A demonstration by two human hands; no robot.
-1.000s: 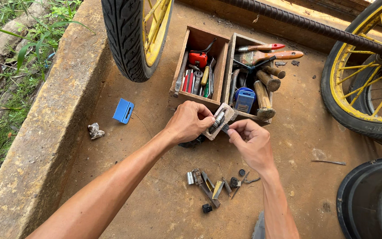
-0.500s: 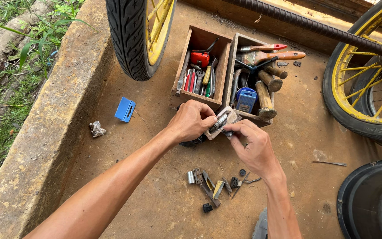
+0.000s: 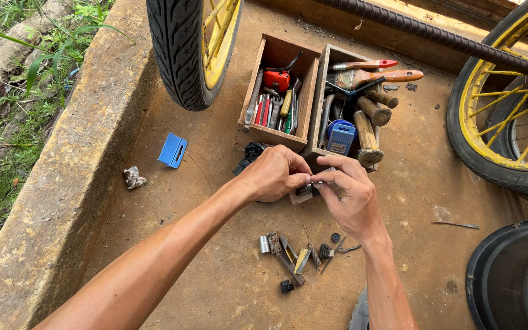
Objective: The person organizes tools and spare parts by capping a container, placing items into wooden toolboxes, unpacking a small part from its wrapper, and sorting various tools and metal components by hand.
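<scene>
My left hand (image 3: 274,174) and my right hand (image 3: 351,197) meet above the concrete floor, both gripping a small flat metal plate with a cylindrical steel part (image 3: 304,192) on it. Fingers hide most of it; only its lower edge shows between the hands. Below the hands, several small metal parts (image 3: 294,253) lie scattered on the floor, among them a short silver cylinder (image 3: 263,245) and a black block (image 3: 286,286).
Two wooden tool boxes (image 3: 314,91) hold files, pliers, hammers, brushes. A blue plastic piece (image 3: 172,151) and a stone (image 3: 133,178) lie left. Yellow-rimmed tyres stand at top left (image 3: 178,49) and right (image 3: 472,134). A black tyre (image 3: 508,275) lies bottom right. A raised concrete curb (image 3: 62,171) runs along the left.
Both hands have dropped slightly toward me and closed around the metal plate, which showed tilted and open to view before. A black rag behind the left hand has come into sight.
</scene>
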